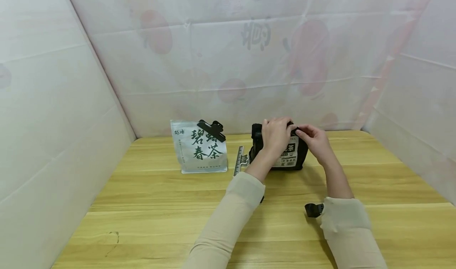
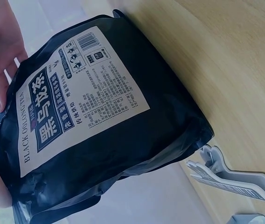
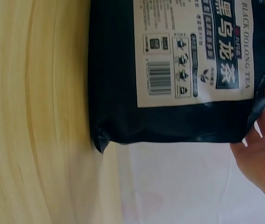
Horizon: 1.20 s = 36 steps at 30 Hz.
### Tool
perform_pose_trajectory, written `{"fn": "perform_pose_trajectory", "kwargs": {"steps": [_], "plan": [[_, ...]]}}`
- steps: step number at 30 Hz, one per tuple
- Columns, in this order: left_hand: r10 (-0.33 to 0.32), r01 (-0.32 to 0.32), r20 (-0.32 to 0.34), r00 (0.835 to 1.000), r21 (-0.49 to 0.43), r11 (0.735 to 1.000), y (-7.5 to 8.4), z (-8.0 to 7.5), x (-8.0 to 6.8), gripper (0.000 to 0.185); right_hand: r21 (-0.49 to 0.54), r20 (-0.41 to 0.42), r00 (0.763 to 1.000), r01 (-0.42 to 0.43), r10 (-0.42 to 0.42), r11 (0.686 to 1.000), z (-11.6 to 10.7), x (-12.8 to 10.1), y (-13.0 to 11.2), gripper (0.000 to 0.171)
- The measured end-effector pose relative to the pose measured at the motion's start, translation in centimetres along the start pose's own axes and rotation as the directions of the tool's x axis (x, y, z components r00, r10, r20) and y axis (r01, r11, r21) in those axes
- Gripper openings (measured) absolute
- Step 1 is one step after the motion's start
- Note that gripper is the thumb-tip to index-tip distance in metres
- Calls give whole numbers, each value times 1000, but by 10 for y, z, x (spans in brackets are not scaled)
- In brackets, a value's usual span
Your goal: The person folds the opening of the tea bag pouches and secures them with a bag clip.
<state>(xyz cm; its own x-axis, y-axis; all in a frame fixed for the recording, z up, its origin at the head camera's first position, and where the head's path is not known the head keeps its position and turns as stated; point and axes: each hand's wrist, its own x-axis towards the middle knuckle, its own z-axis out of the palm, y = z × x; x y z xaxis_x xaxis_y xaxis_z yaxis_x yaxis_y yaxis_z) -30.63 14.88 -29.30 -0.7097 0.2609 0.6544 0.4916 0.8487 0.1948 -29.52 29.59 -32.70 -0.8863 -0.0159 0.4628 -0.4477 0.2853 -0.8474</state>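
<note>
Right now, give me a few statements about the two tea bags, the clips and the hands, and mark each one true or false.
1. Both hands are at the top of the black bag. True: the left hand and the right hand pinch its top edge.
2. The black bag lies flat on the table. False: it stands upright.
3. The white bag has a black clip on its top. True.
4. The white clip is clamped on the black bag. False: it lies loose on the table between the two bags.
5. The black bag's label reads GREEN TEA. False: the wrist views show BLACK OOLONG TEA.
</note>
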Motion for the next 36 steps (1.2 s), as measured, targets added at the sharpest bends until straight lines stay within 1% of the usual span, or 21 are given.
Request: {"fn": "perform_pose_trajectory", "kwargs": {"steps": [4, 8, 12, 16, 19, 23, 26, 28, 32, 36], "plan": [[3, -3, -2, 1000, -3, 1000, 0, 1, 0, 16, 9, -41, 999, 5, -4, 1000, 1, 2, 3, 9], [5, -5, 2, 1000, -11, 1000, 1, 1, -1, 15, 8, -58, 998, 4, -3, 1000, 1, 2, 3, 11], [-2, 2, 3, 1000, -4, 1000, 1, 1, -1, 15, 6, -56, 998, 1, -1, 1000, 2, 1, 1, 12], [-6, 6, 11, 1000, 13, 1000, 1, 1, -1, 16, 8, -8, 1000, -18, 18, 1000, -2, -1, 0, 12], [-4, 3, 15, 1000, 20, 1000, 2, 1, -2, 18, -28, 56, 997, -54, 55, 998, -8, -3, 0, 21], [-4, 3, 20, 1000, 18, 1000, 3, 0, -2, 19, -105, 142, 982, -111, 126, 988, -18, -5, 3, 37], [-6, 6, 28, 1000, 20, 1000, 3, 0, -3, 19, -123, 169, 974, -130, 150, 984, -22, -6, 5, 41], [-8, 7, 32, 999, 21, 1000, 4, 0, -3, 20, -114, 154, 978, -126, 143, 985, -21, -5, 6, 39], [-12, 11, 34, 999, 25, 1000, 4, 0, -3, 19, -99, 96, 990, -91, 100, 991, -15, -4, 5, 36], [-19, 18, 33, 999, 26, 999, 3, 1, -3, 19, -101, 70, 994, -79, 87, 992, -11, -3, 6, 35]]}}
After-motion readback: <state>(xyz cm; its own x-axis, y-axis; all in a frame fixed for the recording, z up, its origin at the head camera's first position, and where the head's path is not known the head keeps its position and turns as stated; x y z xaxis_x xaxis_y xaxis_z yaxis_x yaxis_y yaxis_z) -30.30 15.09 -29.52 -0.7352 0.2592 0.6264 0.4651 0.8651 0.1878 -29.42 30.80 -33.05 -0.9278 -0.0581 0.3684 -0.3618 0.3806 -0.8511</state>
